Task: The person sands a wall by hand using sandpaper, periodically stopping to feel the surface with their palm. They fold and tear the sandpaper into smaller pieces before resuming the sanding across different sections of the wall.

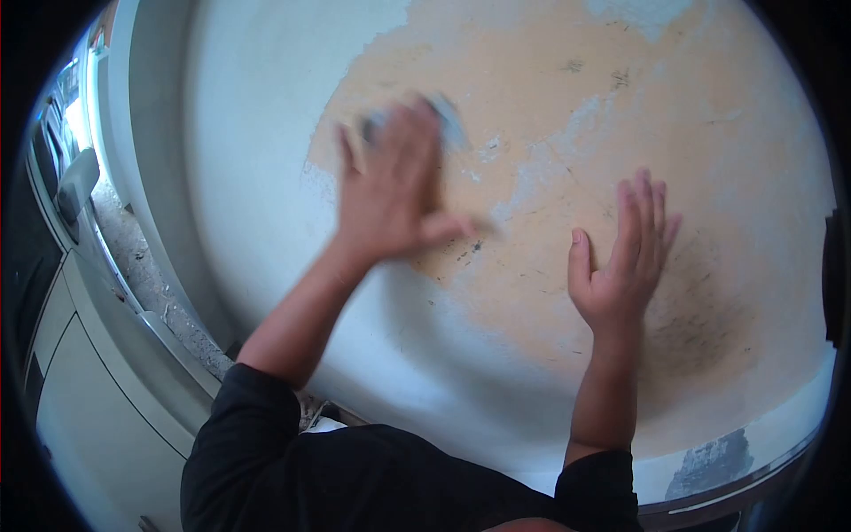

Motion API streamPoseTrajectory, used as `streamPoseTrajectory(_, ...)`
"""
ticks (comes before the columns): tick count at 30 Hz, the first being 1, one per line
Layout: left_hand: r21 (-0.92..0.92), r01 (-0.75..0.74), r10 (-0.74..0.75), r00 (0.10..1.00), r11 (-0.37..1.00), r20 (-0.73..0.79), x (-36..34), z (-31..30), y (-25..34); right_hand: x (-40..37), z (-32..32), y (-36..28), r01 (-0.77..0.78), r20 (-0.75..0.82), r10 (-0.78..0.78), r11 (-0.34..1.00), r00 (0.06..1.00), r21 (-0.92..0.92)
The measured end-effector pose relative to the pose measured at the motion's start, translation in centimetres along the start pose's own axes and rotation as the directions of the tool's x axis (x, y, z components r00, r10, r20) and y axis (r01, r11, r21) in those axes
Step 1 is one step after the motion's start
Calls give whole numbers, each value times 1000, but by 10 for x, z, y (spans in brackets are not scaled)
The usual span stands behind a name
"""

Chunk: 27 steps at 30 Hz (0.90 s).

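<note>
My left hand (390, 191) presses flat against a wall (266, 133), blurred by motion, with a thin grey sheet or pad (450, 122) showing past its fingertips. It sits at the edge of a large tan patch (567, 115) where the white coat is gone. Farther right, my right hand (625, 262) lies open on that patch, fingers together and pointing up, holding nothing. Both arms wear black sleeves. What the grey piece is exactly cannot be made out.
A dark smudged area (700, 328) marks the tan patch beside my right hand. At the left runs a grey-white frame (151, 177) with rubble on a ledge (142, 266). White cabinet fronts (80, 390) stand at the lower left.
</note>
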<state>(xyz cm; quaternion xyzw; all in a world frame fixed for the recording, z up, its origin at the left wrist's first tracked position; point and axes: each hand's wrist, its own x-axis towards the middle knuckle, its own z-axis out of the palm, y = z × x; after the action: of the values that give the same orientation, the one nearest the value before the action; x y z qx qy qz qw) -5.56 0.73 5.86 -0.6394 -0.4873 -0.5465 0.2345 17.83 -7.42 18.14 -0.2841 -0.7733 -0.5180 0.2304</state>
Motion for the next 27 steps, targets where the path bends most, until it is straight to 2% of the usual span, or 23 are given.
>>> streamPoseTrajectory(1, 58, 88, -83, 993, 994, -89, 16, 2, -33, -2, 0, -1, -123, 70, 134, 982, 988, -146)
streamPoseTrajectory(2, 103, 241, -227, 965, 965, -132, 37, 3, -64, -5, -1, -4, -159, 165, 192, 969, 967, -190)
streamPoseTrajectory(3, -65, 319, -325, 932, 946, -158, 55, -3, -88, -5, -1, -6, -156, 170, 187, 971, 968, -180)
streamPoseTrajectory(5, -65, 270, -277, 926, 961, -257, 66, 2, -96, -3, 2, -9, -149, 176, 208, 943, 962, -296)
streamPoseTrajectory(7, -1, 161, -159, 973, 987, -167, 32, 4, -59, -3, 3, -12, -169, 168, 223, 944, 960, -285)
streamPoseTrajectory(9, -145, -1, 1, 1000, 989, -1, -35, 6, -12, -4, 6, -14, -189, 152, 236, 944, 960, -269)
streamPoseTrajectory(11, -90, -11, 31, 976, 996, 216, -91, 10, 14, -7, 9, -16, -207, 110, 246, 938, 963, -279)
streamPoseTrajectory(12, -72, -11, 26, 976, 997, 215, -82, 8, 7, -7, 10, -17, -212, 104, 250, 934, 963, -287)
streamPoseTrajectory(15, 74, 21, -24, 999, 997, 43, -6, -6, -35, -9, 15, -18, -211, 70, 239, 936, 969, -283)
streamPoseTrajectory(16, 70, 33, -23, 990, 997, -142, 34, -11, -51, -9, 15, -18, -213, 70, 241, 937, 968, -276)
streamPoseTrajectory(17, 128, 10, 23, 967, 992, -252, 74, -17, -66, -9, 16, -18, -211, 61, 237, 937, 970, -279)
streamPoseTrajectory(18, 17, 15, -12, 992, 1000, -125, 104, -38, -67, -8, 16, -17, -206, 55, 230, 937, 972, -283)
streamPoseTrajectory(19, 20, 16, -14, 992, 1000, -124, 105, -35, -66, -7, 17, -17, -205, 55, 229, 938, 972, -280)
streamPoseTrajectory(21, 72, -55, 71, 965, 996, -251, 100, -26, -59, -8, 15, -17, -215, 59, 238, 939, 969, -267)
streamPoseTrajectory(22, 97, -76, 95, 974, 992, -207, 70, -18, -50, -9, 14, -18, -219, 60, 242, 939, 968, -265)
streamPoseTrajectory(24, -38, -149, 150, 988, 988, 29, -4, -10, -24, -9, 14, -18, -224, 57, 247, 938, 967, -263)
streamPoseTrajectory(25, -91, -134, 144, 984, 987, 106, -36, -3, -13, -9, 13, -18, -232, 47, 252, 937, 967, -260)
streamPoseTrajectory(27, -99, -117, 132, 979, 988, 153, -32, -10, -15, -7, 12, -19, -253, 64, 276, 935, 959, -248)
